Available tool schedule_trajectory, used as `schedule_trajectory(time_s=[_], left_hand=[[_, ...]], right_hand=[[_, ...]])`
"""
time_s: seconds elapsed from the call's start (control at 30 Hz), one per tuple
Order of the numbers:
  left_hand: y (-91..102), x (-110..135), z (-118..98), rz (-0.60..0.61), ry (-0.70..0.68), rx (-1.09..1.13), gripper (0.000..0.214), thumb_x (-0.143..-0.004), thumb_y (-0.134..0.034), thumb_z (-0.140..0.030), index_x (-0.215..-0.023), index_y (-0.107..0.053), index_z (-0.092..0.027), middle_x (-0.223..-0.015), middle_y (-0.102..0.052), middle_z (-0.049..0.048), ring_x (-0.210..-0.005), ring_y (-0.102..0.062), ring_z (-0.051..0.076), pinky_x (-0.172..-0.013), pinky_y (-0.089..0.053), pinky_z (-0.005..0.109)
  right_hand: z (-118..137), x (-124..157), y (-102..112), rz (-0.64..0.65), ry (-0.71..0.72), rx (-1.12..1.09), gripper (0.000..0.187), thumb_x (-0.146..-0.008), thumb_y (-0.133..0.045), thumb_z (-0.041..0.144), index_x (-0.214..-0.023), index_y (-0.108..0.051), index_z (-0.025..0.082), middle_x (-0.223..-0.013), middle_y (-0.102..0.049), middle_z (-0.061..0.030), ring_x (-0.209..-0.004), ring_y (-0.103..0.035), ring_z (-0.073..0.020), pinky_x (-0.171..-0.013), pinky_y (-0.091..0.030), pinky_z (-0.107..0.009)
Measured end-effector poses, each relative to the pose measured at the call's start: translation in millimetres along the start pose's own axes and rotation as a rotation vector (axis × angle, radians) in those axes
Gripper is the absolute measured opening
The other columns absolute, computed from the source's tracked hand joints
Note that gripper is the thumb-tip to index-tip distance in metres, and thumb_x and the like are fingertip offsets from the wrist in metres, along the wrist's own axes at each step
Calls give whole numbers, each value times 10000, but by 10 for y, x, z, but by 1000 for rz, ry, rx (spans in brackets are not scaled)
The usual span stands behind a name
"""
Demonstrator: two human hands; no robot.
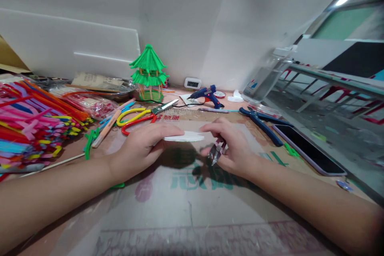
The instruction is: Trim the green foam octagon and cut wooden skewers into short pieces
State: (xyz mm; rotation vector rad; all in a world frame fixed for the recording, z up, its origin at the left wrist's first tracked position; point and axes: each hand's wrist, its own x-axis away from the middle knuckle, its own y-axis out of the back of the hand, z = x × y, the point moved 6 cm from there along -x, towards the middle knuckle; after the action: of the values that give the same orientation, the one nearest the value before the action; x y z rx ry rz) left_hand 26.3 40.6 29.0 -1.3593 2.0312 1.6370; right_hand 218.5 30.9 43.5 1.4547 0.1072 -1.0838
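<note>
My left hand (pixel 141 148) and my right hand (pixel 231 146) hold a flat white disc (pixel 183 137) edge-on between them, a little above a cardboard sheet (pixel 186 204). The left fingers curl over the disc's left rim. The right fingertips pinch its right rim, and the same hand also grips a small clear, shiny tool or scrap (pixel 216 152) in its lower fingers; I cannot make out what it is. Both hands cast shadows on the cardboard below.
A pile of coloured pipe cleaners (pixel 33 128) lies at left. Yellow and red scissors (pixel 144 117), a green pipe-cleaner pagoda (pixel 149 73), a blue glue gun (pixel 208 96), blue pliers (pixel 264 123) and a phone (pixel 309 150) ring the work area. White boards stand behind.
</note>
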Motion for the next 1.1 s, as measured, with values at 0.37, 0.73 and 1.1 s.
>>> schedule_trajectory(time_s=[0.37,0.73,1.1], left_hand=[[-19,-28,5,12,51,-36,270,-909,-469,-154,-1157,-566,-195,-1136,-670,65,-1037,-637,187,-904,-514,313],[-31,7,-48,-15,41,-33,236,-893,-470,-126,-1111,-482,-216,-1051,-679,43,-986,-659,176,-840,-539,309],[-65,28,-26,-1,5,-43,274,-863,-485,-92,-1102,-447,-221,-1076,-679,35,-982,-666,157,-841,-547,287]], right_hand=[[222,-156,196,-18,177,224,279,-980,-416,315,-1112,-587,138,-806,-595,-55,-717,-521,-169,-649,-416,-310],[236,-164,166,39,108,148,308,-937,-478,216,-1228,-575,194,-798,-577,-49,-727,-521,-175,-627,-418,-314],[291,-154,134,42,150,178,267,-930,-500,184,-1171,-605,136,-779,-587,-56,-697,-494,-160,-605,-392,-302]])
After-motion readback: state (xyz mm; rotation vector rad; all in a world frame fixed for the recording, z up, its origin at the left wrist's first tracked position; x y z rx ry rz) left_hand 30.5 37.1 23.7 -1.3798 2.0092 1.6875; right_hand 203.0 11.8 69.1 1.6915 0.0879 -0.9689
